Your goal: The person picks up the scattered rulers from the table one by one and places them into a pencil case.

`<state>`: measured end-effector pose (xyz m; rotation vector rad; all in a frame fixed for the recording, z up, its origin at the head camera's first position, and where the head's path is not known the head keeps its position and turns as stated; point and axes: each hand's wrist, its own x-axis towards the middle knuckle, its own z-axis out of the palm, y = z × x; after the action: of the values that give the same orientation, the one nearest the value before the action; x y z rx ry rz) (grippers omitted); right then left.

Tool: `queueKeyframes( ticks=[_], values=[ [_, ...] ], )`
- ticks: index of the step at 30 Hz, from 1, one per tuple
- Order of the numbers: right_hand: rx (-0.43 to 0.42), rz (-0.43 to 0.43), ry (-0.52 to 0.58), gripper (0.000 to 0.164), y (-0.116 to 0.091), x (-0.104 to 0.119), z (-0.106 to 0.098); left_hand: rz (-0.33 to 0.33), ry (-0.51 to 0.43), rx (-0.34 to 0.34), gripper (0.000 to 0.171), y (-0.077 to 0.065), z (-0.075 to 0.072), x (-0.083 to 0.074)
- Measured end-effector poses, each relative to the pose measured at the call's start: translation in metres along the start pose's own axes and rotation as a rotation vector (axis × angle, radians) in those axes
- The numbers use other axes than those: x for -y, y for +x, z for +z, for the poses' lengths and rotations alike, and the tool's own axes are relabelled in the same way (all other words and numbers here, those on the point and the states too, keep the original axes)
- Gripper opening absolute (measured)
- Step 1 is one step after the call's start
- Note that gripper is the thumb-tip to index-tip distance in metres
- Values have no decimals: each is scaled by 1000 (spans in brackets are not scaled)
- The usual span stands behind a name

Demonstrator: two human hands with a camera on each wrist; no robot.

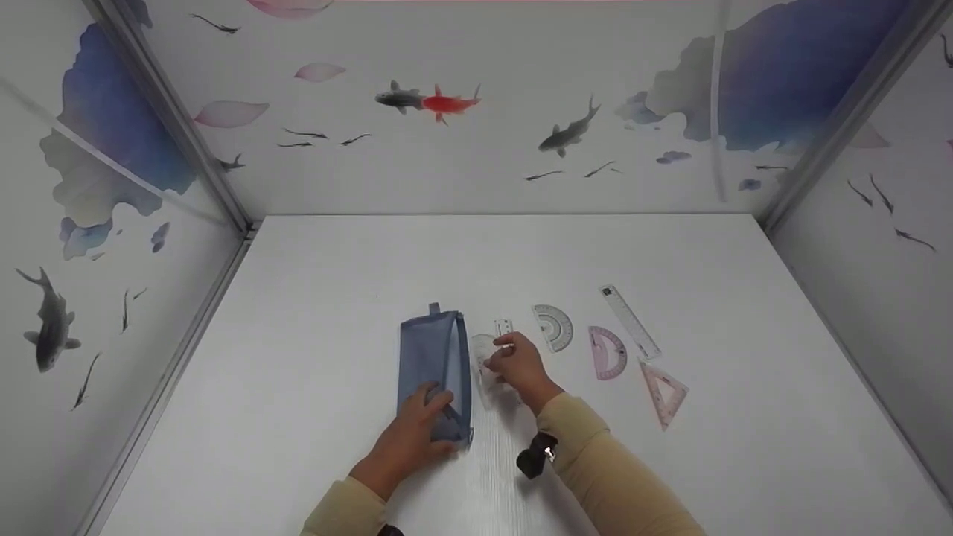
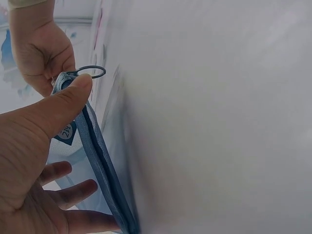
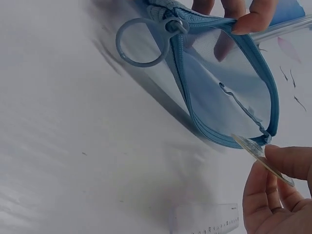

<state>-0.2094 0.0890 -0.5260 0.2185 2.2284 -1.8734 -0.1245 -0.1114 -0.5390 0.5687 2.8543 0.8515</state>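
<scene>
A blue mesh pencil case (image 1: 423, 353) lies upright in front of me, its zip gaping along the right side. My left hand (image 1: 413, 432) holds its near end, the thumb by the zip (image 2: 106, 168) and the other fingers spread along the side. Between the thumb and fingers of my right hand (image 1: 519, 366), a clear plastic protractor (image 3: 265, 163) is pinched, its edge just at the case's open mouth. A round pull ring (image 3: 142, 43) hangs from the zip. Below the right hand, a clear ruler (image 3: 207, 219) lies on the table, partly hidden in the head view.
To the right on the white table (image 1: 298, 298) are a clear protractor (image 1: 553, 327), a pink protractor (image 1: 608, 353), a clear ruler (image 1: 631, 321) and a pink set square (image 1: 665, 394). Printed panels (image 1: 476, 164) wall the table at the back and sides.
</scene>
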Motion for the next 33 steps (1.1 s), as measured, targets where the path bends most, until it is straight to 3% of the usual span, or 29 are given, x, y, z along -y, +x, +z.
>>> queueKeyframes(
  ticks=[22,33],
  values=[
    [39,-15,-22,36,-5,2,22,73,-20,-51,62,1,-4,1],
    [48,-3,-30,37,-10,2,29,63,-50,-45,62,0,-1,4]
  ],
)
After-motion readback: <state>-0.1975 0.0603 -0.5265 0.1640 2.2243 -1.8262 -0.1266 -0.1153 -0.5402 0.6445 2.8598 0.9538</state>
